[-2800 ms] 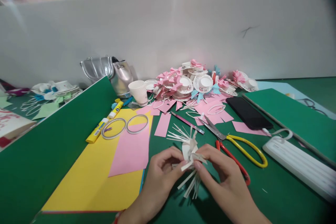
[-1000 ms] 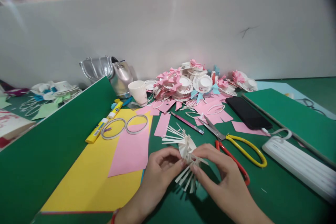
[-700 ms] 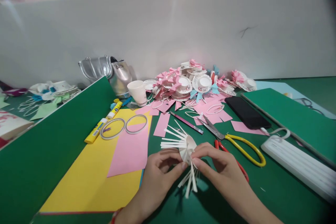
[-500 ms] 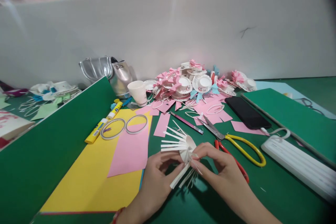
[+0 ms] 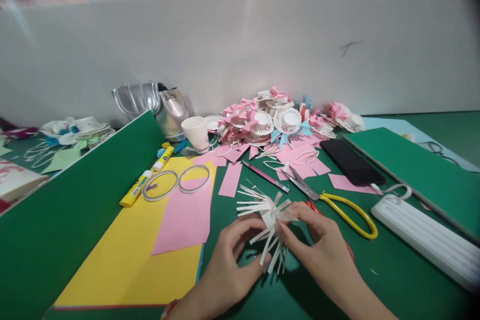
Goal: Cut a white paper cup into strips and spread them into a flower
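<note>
A white paper cup cut into a fringe of narrow strips (image 5: pixel 268 220) is held above the green table. My right hand (image 5: pixel 313 242) pinches its strips at the right side between thumb and fingers. On the other side, my left hand (image 5: pixel 238 255) curls around it, fingertips behind the cup and thumb low beside the hanging strips. The strips splay out to the left and downward. Just beyond my right hand lie scissors (image 5: pixel 348 212) with one yellow and one red handle, the red one partly hidden. A slim purple cutter (image 5: pixel 266 176) rests past the cup.
Pink paper (image 5: pixel 183 225) and two tape rolls (image 5: pixel 160 200) lie on yellow sheets (image 5: pixel 123 270). Glue sticks (image 5: pixel 136 188) lie beside a green board (image 5: pixel 86 190). Stacked cups (image 5: pixel 195 132), a pile of small paper hats (image 5: pixel 258 122), a phone (image 5: pixel 351 161) and a power strip (image 5: pixel 423 240) surround the workspace.
The fringed cup has turned, and its strips now fan out more toward me. My left thumb has shifted lower and away from the cup's middle; my right hand keeps pinching.
</note>
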### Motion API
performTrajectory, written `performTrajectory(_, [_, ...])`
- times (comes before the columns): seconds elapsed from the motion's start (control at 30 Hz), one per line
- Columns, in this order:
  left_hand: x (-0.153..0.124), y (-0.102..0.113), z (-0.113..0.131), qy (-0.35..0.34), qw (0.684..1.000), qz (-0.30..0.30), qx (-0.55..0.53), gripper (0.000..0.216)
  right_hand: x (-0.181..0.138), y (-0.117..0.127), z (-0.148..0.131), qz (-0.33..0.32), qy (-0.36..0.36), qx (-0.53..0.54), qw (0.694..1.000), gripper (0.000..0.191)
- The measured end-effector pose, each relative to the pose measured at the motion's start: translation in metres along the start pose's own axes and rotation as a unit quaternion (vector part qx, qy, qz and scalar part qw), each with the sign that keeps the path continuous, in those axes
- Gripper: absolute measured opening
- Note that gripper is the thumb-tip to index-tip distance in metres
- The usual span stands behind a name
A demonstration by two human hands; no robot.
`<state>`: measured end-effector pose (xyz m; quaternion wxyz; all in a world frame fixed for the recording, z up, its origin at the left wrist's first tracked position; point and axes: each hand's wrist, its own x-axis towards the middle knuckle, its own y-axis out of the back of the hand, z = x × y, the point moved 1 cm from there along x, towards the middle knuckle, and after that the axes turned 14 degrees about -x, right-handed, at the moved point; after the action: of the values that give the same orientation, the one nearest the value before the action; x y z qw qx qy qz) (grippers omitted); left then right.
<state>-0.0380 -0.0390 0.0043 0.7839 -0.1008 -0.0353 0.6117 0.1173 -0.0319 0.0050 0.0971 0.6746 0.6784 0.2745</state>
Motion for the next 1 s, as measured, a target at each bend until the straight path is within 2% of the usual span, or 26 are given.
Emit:
performTrajectory(0.07, [-0.003,0.004,-0.005,0.01,1.0,-0.002,-0.021,0.035,0.0,0.0,-0.001,0.003,-0.005,0.0,1.0,0.016])
performTrajectory(0.3, [-0.004,0.013,-0.015,-0.001,0.992,-0.046,-0.118,0.033,0.0,-0.001,-0.001,0.01,-0.014,-0.007,1.0,0.014])
performTrajectory(0.37, [-0.001,0.009,-0.01,0.002,0.994,-0.041,-0.099,0.028,-0.001,-0.002,-0.002,0.012,-0.02,-0.011,1.0,0.013])
performTrajectory(0.47, [0.005,0.001,-0.002,0.01,0.999,0.024,-0.029,0.013,-0.001,-0.004,-0.003,-0.001,-0.021,-0.009,1.0,0.014])
performTrajectory(0.57, [0.009,-0.002,0.002,0.002,0.998,0.059,0.008,0.014,-0.001,-0.003,-0.004,-0.02,0.007,-0.009,1.0,0.017])
performTrajectory(0.67, [0.01,-0.001,0.003,-0.015,0.998,0.063,0.016,0.012,0.001,-0.001,-0.002,-0.033,0.02,0.013,0.999,0.018])
performTrajectory(0.9, [0.006,0.0,0.008,-0.048,0.997,0.05,0.041,0.008,0.006,0.001,0.003,-0.09,-0.023,0.115,0.989,0.014])
performTrajectory(1.0, [0.004,0.003,0.01,-0.092,0.99,0.065,0.088,0.007,0.005,0.0,0.002,-0.08,-0.036,0.122,0.989,0.012])
